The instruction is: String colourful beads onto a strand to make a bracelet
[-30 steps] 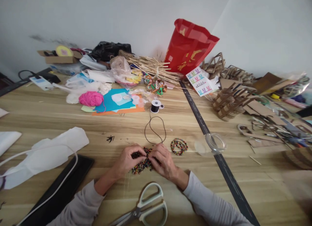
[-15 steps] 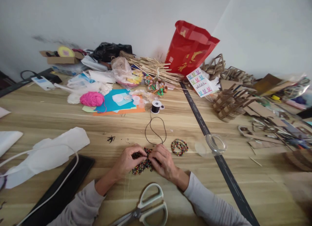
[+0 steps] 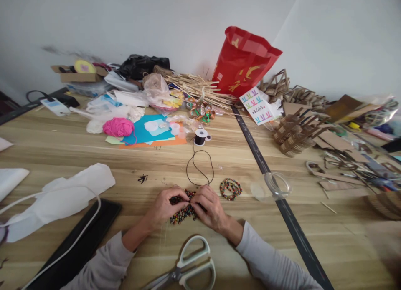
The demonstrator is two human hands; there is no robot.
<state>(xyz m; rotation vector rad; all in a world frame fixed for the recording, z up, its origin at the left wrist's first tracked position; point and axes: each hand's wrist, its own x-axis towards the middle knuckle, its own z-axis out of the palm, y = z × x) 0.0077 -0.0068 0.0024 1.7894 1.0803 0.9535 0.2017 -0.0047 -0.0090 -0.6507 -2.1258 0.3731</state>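
Cluttered with craft scraps, the wooden table carries a small heap of beads near its front edge, many-coloured and glossy, just behind the scissors. Left hand and right hand meet over it, fingertips pinched on beads and, seemingly, the black cord. Any slip could roll beads away.

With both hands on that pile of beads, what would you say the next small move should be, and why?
Probably slide one more bead onto the black cord. Both the left hand and the right hand pinch at the pile of coloured beads, fingertips meeting at its middle. The cord loops from the right hand's fingers back toward the spool, and a finished beaded ring lies beside them.
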